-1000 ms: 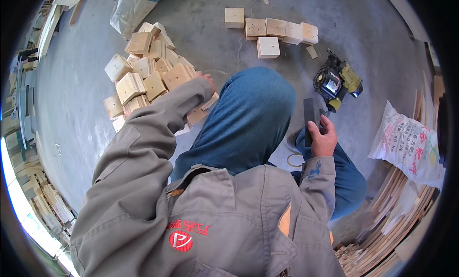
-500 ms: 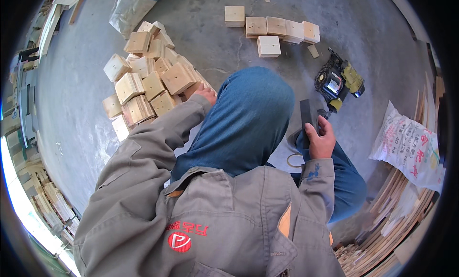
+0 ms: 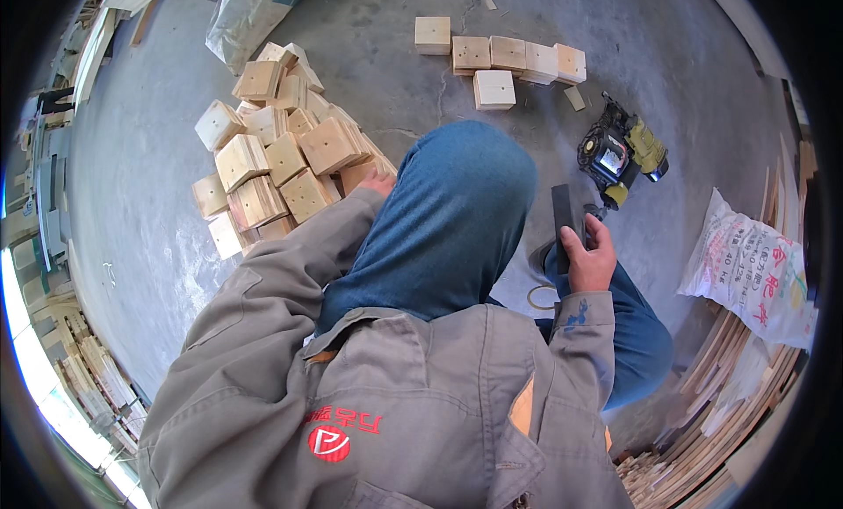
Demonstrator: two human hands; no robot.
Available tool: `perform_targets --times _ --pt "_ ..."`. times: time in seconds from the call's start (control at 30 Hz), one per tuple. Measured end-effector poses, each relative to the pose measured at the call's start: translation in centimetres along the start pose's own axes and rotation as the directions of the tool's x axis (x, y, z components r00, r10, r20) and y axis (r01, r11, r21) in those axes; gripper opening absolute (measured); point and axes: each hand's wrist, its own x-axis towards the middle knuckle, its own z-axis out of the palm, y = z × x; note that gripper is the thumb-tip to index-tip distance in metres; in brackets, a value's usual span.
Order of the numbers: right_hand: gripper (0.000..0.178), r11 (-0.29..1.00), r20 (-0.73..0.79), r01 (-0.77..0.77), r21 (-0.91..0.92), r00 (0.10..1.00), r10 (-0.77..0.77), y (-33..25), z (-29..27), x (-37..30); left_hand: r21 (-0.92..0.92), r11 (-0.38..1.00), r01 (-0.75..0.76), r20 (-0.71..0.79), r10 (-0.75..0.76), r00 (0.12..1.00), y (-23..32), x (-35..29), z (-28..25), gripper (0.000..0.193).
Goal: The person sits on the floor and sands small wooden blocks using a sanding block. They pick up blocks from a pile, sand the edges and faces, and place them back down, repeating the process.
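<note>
My left hand (image 3: pixel 379 183) is at the right edge of a heap of square wooden blocks (image 3: pixel 283 158), against a block low in the heap. My raised knee in blue jeans hides part of this hand, and its finger grip is hidden. On the other side of the knee, my right hand (image 3: pixel 592 259) is closed, thumb and fingers around a dark flat bar (image 3: pixel 562 217) that stands nearly upright. Just beyond the right hand lies a yellow-green and black power tool (image 3: pixel 625 147) on the floor.
A short row of wooden blocks (image 3: pixel 507 54) sits at the far middle, with one block (image 3: pixel 494 89) in front. A white printed sack (image 3: pixel 746 267) lies at right over long wood strips (image 3: pixel 702 404). A translucent plastic bag (image 3: pixel 250 21) is behind the heap.
My left hand has shifted slightly nearer me along the heap's edge and is more covered by my knee. The right hand and the bar look unmoved.
</note>
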Motion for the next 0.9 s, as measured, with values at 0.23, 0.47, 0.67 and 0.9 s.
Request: perform_targets --times 0.23,0.47,0.67,0.9 --pt "0.056 0.997 -0.045 0.042 -0.061 0.998 -0.045 0.3 -0.1 0.2 0.319 0.937 0.145 0.146 -0.199 0.969 0.3 2.8 -3.6 0.043" --pt "0.058 0.997 -0.073 0.039 -0.064 0.996 -0.043 -0.2 -0.2 -0.2 0.368 0.928 0.058 0.109 -0.105 0.989 -5.3 4.4 1.4 0.042" --pt "0.059 0.996 -0.095 0.045 -0.074 0.994 -0.052 -1.1 -0.5 -0.2 0.392 0.919 0.030 0.022 -0.043 0.999 -8.4 7.3 4.2 0.045" --pt "0.060 0.987 -0.083 0.124 -0.101 0.988 -0.133 -2.1 -0.6 -0.1 0.096 0.989 0.110 0.193 -0.127 0.973 -8.4 10.7 -6.9 0.049"
